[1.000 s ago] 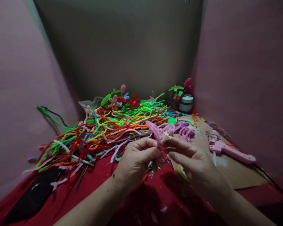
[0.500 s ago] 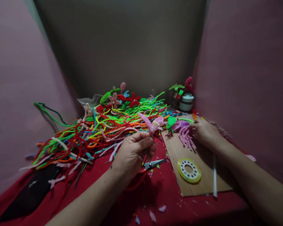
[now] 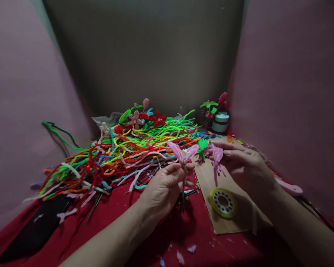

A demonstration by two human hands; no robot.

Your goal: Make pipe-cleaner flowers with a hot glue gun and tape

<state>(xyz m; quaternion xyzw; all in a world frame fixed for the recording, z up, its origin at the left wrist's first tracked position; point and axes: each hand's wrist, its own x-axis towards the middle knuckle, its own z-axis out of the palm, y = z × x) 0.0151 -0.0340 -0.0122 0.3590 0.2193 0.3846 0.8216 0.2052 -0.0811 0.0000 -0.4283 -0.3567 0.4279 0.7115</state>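
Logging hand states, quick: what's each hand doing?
Left hand: closed, holding a pink pipe-cleaner flower.
Right hand: at a pink pipe-cleaner petal; grip can't be told.

Free passage runs by the tabletop's (image 3: 203, 256) near edge; the fuzzy-stem pile (image 3: 139, 144) blocks its far left.

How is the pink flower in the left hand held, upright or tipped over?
Upright: the pink flower has its petals opening upward above the left hand, while its stem points down toward the red cloth.
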